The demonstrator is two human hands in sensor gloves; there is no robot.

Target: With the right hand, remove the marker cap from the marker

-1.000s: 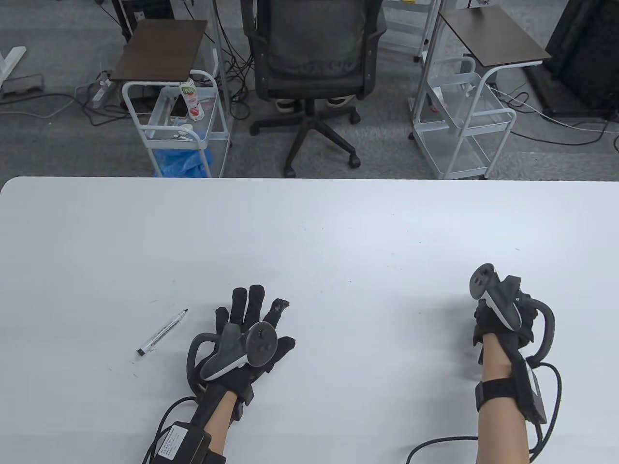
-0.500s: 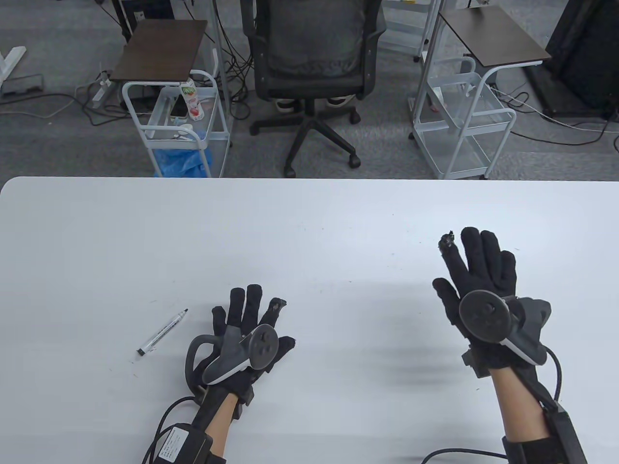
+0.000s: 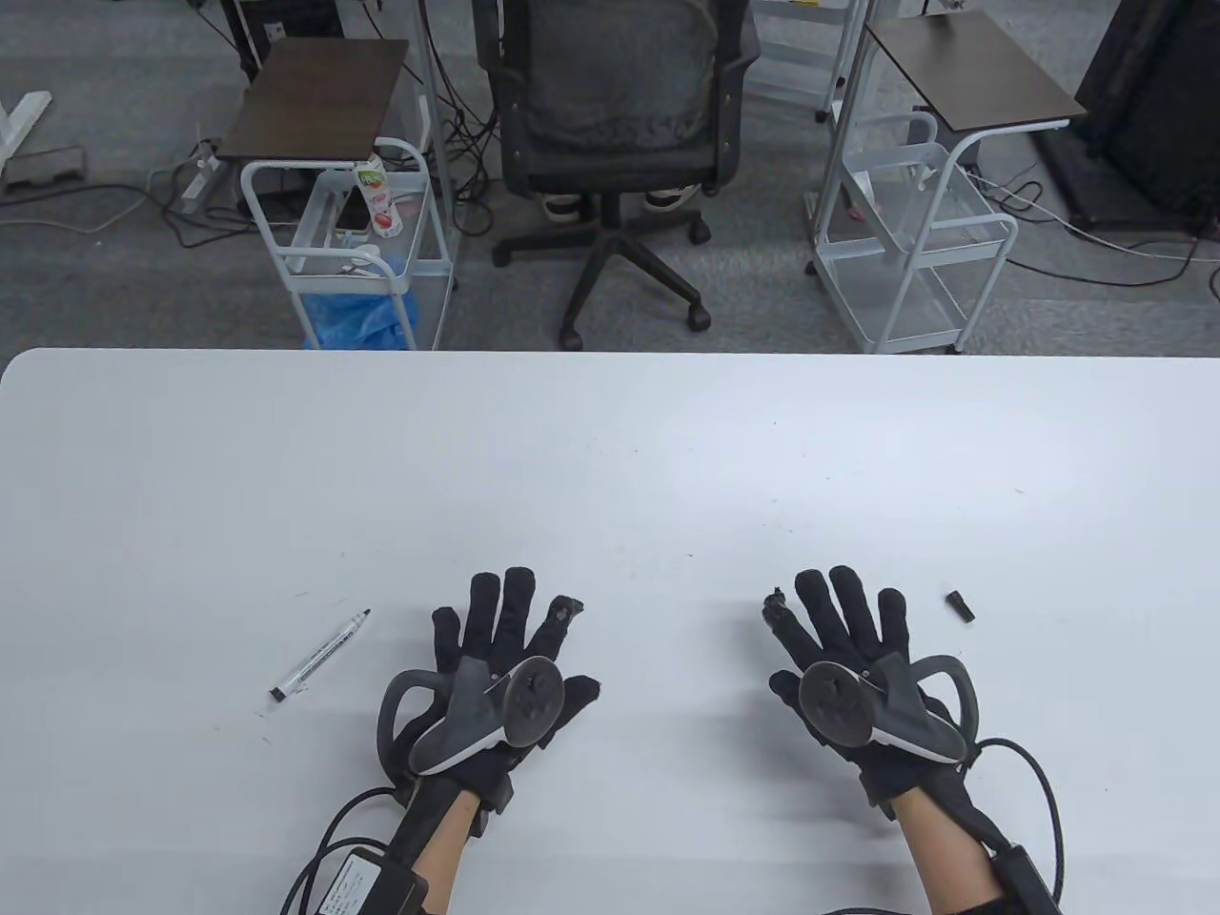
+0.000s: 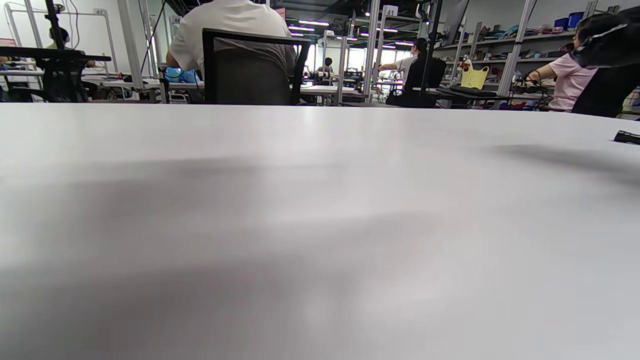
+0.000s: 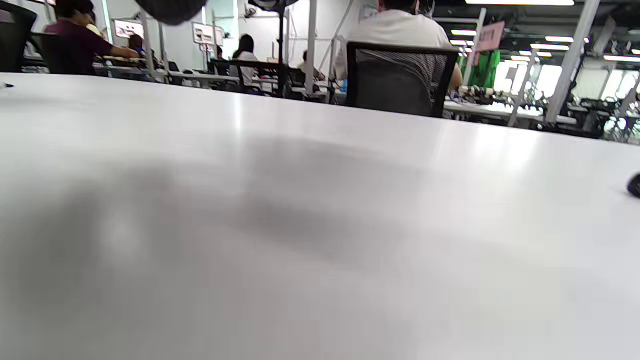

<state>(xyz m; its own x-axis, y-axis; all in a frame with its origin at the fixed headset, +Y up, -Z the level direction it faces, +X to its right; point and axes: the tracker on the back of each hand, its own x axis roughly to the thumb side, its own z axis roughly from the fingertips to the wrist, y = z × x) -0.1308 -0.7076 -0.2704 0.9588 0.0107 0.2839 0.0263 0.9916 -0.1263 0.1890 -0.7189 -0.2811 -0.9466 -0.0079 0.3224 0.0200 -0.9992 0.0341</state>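
Note:
A white marker (image 3: 319, 656) with no cap on it lies on the white table (image 3: 610, 448), left of my left hand (image 3: 510, 634). Its small black cap (image 3: 962, 606) lies on the table just right of my right hand (image 3: 839, 620). Both hands lie flat, palm down, fingers spread, and hold nothing. The cap also shows at the right edge of the left wrist view (image 4: 627, 137) and of the right wrist view (image 5: 635, 185). No fingers show in either wrist view's middle.
Beyond the table's far edge stand a black office chair (image 3: 610, 124) and two white wire carts (image 3: 348, 229) (image 3: 915, 229) with brown tops. Cables run from both wrists off the near edge.
My right hand turned palm down, spread its fingers and drew back toward the near edge to lie flat. The cap, hidden before, now lies uncovered beside it. My left hand shifted slightly right.

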